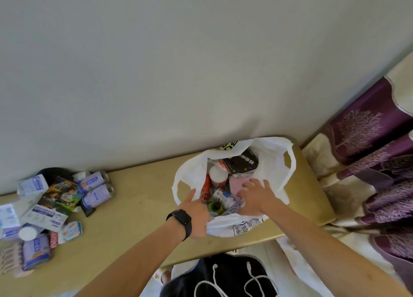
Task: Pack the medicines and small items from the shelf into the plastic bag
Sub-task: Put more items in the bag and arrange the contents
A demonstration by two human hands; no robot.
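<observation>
A white plastic bag point(273, 162) stands open on the wooden shelf point(143, 207) at the right. Inside it lie a white-capped bottle point(218, 174), a red tube point(205, 188), a black box point(242, 161), a pink packet point(238, 184) and other small items. My left hand point(196, 216), with a black watch on the wrist, grips the bag's near rim. My right hand point(254, 198) reaches into the bag with spread fingers resting on the contents; whether it holds anything is hidden.
A heap of medicine boxes, lavender cans point(96, 189), a small book point(60, 194) and blister packs lies on the shelf's left end. Purple patterned curtains point(375, 158) hang at the right. A black bag with white cables point(223, 276) sits below the shelf.
</observation>
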